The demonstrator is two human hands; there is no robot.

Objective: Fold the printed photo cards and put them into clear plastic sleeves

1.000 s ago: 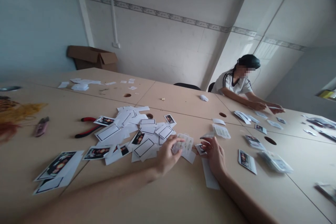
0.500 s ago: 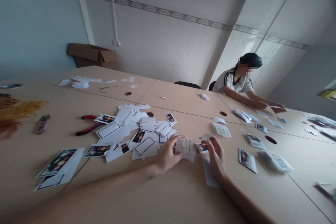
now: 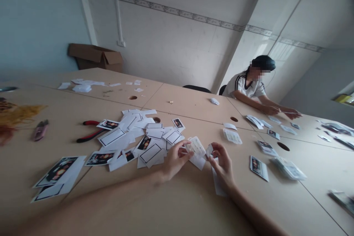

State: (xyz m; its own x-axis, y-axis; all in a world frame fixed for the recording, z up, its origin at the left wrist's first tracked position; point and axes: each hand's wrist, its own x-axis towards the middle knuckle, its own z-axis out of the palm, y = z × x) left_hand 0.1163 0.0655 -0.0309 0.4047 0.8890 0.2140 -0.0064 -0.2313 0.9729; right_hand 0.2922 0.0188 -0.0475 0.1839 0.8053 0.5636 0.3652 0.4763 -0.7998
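My left hand (image 3: 177, 159) pinches a whitish, translucent sheet (image 3: 197, 145) with rows of small marks between thumb and fingers. Close to its right, my right hand (image 3: 223, 164) is closed on a small pale piece (image 3: 209, 150), whose kind I cannot make out. The piece is at the sheet's right edge; whether they touch is unclear. A white card (image 3: 198, 162) shows beneath the sheet, and a white strip of paper (image 3: 218, 183) lies partly under my right hand. Left of my hands spreads a loose pile of white cards (image 3: 151, 153), some black-framed, some printed with dark pictures.
Red-handled pliers (image 3: 90, 138) and a pink cutter (image 3: 41, 130) lie left. Stacked clear packets (image 3: 289, 169) and picture cards (image 3: 259, 167) are on the right. A co-worker (image 3: 246, 88) sits at the far right side. A cardboard box (image 3: 95, 57) stands behind the table (image 3: 177, 206).
My right hand has moved left and up, bringing the small piece to the sheet's edge. The sheet has tilted in my left hand. The picture card near my right fingers no longer shows.
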